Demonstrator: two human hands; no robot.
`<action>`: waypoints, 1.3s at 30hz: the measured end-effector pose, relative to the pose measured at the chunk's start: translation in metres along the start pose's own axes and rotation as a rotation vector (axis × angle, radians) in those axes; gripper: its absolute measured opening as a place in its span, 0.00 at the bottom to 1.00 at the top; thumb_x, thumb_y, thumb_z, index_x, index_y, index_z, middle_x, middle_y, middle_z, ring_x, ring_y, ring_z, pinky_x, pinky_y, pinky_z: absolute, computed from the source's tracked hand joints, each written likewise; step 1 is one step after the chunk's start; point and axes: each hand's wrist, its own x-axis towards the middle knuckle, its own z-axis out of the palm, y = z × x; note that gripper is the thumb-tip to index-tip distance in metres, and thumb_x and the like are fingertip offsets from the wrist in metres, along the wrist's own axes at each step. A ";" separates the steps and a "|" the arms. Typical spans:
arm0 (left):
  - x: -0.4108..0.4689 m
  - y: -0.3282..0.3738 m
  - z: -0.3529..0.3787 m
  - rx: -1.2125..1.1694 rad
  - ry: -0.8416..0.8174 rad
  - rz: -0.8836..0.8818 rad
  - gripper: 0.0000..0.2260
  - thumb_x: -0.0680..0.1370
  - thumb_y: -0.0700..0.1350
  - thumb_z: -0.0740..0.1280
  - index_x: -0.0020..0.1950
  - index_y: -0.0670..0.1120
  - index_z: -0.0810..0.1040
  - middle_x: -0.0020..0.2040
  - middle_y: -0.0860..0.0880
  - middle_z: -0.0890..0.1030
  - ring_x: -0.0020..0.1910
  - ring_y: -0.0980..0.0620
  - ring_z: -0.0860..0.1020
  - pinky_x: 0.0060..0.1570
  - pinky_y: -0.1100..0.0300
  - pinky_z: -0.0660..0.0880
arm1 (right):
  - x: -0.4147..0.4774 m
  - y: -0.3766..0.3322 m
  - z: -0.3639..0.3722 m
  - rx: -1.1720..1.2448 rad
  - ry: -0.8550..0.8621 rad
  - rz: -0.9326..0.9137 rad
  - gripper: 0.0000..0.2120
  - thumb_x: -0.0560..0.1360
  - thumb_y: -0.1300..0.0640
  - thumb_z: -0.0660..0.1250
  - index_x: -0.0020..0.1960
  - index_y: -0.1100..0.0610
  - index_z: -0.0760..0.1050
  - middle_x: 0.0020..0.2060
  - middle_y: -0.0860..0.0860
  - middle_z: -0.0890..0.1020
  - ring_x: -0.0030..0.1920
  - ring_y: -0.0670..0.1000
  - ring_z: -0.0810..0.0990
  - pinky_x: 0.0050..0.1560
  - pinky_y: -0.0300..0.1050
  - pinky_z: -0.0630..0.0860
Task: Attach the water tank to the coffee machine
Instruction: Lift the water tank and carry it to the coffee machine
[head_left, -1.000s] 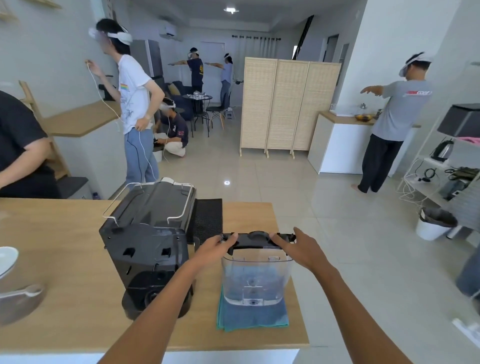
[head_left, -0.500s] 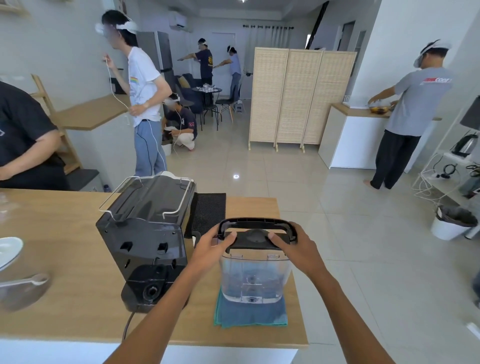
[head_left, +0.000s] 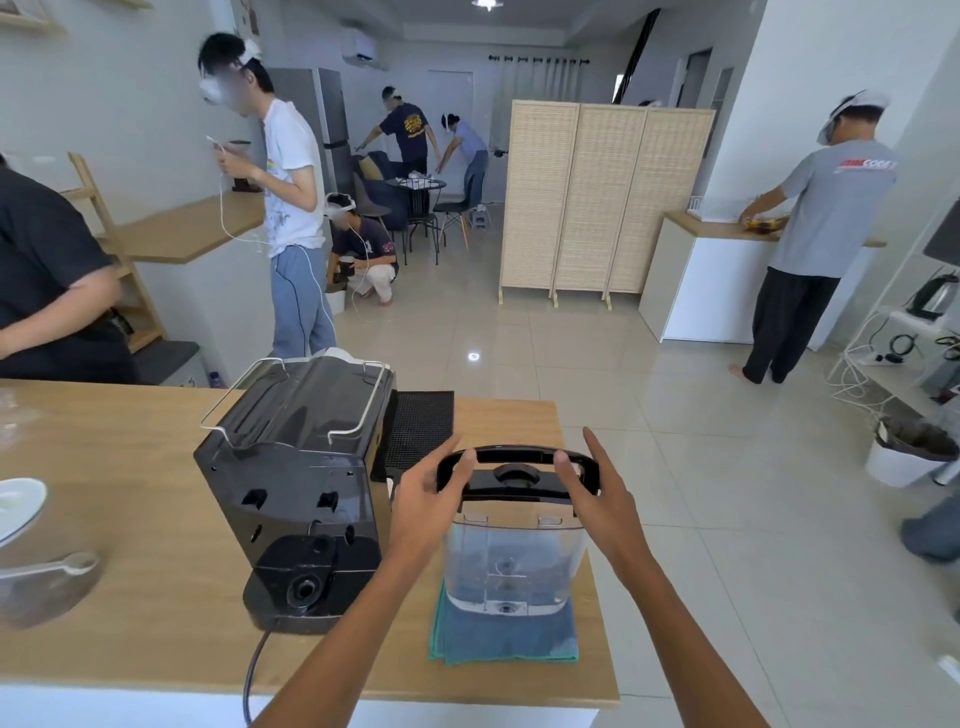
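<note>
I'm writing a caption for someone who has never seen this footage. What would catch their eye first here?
Front and centre, the left hand and right hand grip the black lid of a clear water tank, which sits over a blue-green cloth near the wooden counter's edge. Just left of it stands the black coffee machine, its back towards the camera. Behind, several people in white headsets fill the tiled room.

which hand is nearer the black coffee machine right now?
Left. The left hand grips the clear plastic water tank's black lid beside the black coffee machine; the right hand is on the tank's far side.
</note>
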 end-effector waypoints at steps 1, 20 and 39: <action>-0.001 0.002 0.003 -0.013 0.013 -0.014 0.35 0.68 0.74 0.67 0.71 0.60 0.76 0.64 0.48 0.84 0.66 0.47 0.78 0.65 0.58 0.76 | -0.001 0.000 0.003 0.012 0.023 0.004 0.43 0.70 0.26 0.61 0.82 0.38 0.59 0.58 0.32 0.71 0.61 0.41 0.69 0.60 0.37 0.65; -0.019 -0.012 0.012 -0.010 0.023 -0.111 0.27 0.80 0.46 0.69 0.77 0.60 0.67 0.52 0.82 0.76 0.56 0.78 0.74 0.49 0.82 0.68 | -0.018 0.029 0.002 0.128 -0.016 -0.017 0.42 0.71 0.31 0.64 0.81 0.33 0.53 0.75 0.38 0.68 0.71 0.44 0.69 0.67 0.41 0.64; -0.027 -0.024 -0.013 0.377 -0.250 0.031 0.48 0.67 0.67 0.74 0.78 0.73 0.47 0.77 0.63 0.62 0.77 0.56 0.62 0.71 0.53 0.64 | -0.019 0.061 -0.006 -0.080 -0.204 -0.237 0.55 0.66 0.30 0.74 0.84 0.36 0.47 0.64 0.18 0.71 0.63 0.26 0.74 0.60 0.24 0.70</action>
